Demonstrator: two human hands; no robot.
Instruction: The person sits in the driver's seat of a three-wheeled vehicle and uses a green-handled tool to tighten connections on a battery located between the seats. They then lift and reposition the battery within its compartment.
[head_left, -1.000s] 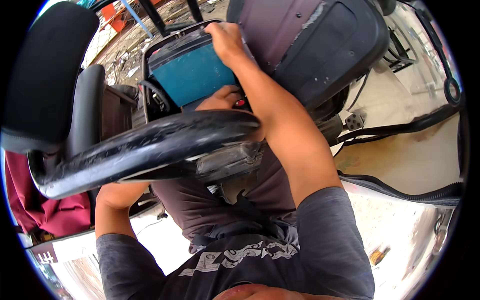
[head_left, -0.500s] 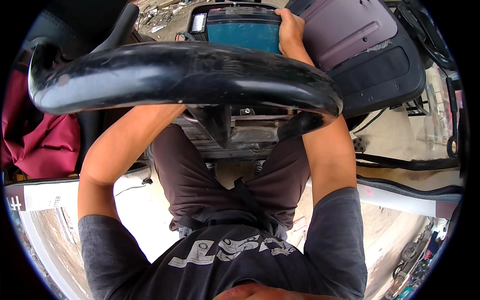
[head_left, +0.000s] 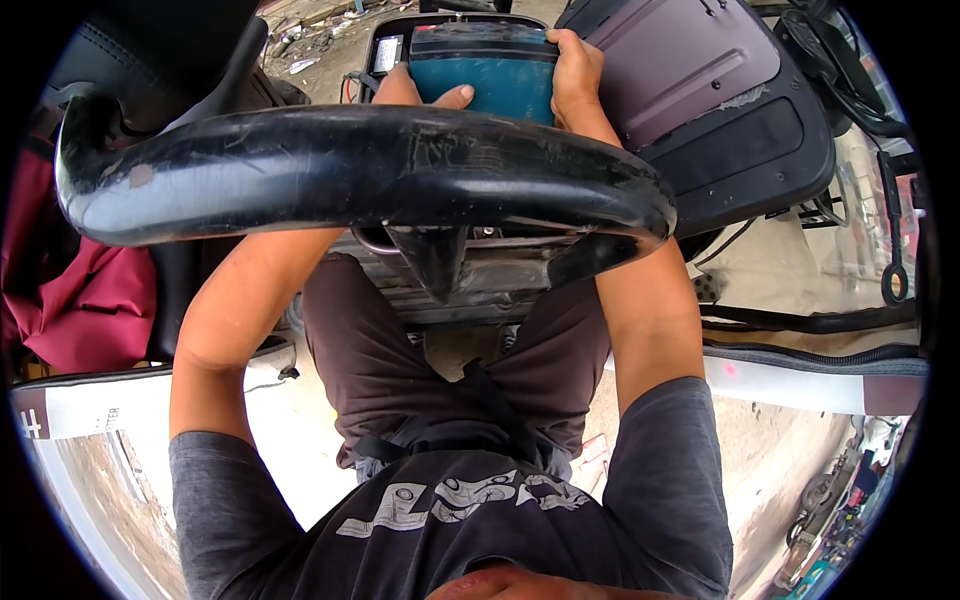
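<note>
A teal block with a black top (head_left: 483, 80) sits in an open black compartment (head_left: 385, 30), beyond a thick black curved bar (head_left: 360, 165). My right hand (head_left: 578, 80) is closed round the block's right side, thumb at its top corner. My left hand (head_left: 420, 92) is at the block's left front, gripping it; the bar hides its wrist and part of the hand. Both forearms pass beneath the bar. A small pale label and thin wires show left of the block.
A hinged dark lid with a grey-mauve panel (head_left: 690, 70) lies open at right. A black padded armrest (head_left: 150, 50) and maroon fabric (head_left: 75, 300) are at left. My legs are below the bar. Littered ground shows beyond the compartment; a clear plastic sheet hangs at right.
The view has tilted since a second ago. My left hand, hidden behind the bar half a second ago, now shows on the block's front. My right hand keeps its hold at the right corner.
</note>
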